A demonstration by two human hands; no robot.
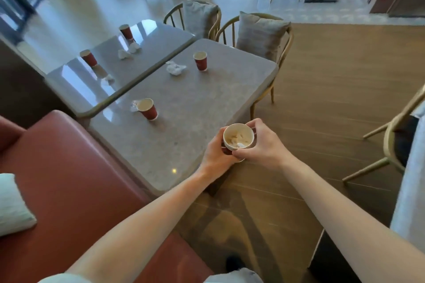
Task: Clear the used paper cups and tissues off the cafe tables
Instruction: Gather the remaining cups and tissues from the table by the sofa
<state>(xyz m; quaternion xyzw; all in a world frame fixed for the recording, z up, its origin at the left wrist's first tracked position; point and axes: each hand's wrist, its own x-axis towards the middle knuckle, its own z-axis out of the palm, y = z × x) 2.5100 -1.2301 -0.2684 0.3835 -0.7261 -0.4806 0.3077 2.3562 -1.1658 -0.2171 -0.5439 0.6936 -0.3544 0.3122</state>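
Grey speckled stone makes up the near surface (184,108), a rounded-corner cafe table pushed edge to edge against a second, glossier grey surface (147,37) beyond it. At the near surface's front right corner both hands close on one red paper cup (238,138): the left hand (218,151) wraps its side from the left, and the right hand (262,142) pinches its rim from the right, so each grip is taken up by this cup. Inside it lies a scrap of white tissue.

Two more red paper cups stand on the near surface, one near its left edge (147,108) touching a small crumpled tissue (134,105), one toward the far side (200,60) with a larger white tissue wad (176,68) just beside it. The far surface carries two red cups (88,57) (126,31) and crumpled tissues (128,51) between them, plus one more scrap (108,78) nearer its front edge.

A red-brown leather bench (69,190) with a pale cushion (13,204) runs along the left. Two wooden chairs with grey cushions (259,34) face the surfaces from the far side. Brown wood-plank flooring (333,99) lies on the right, pale glossy floor farther back.
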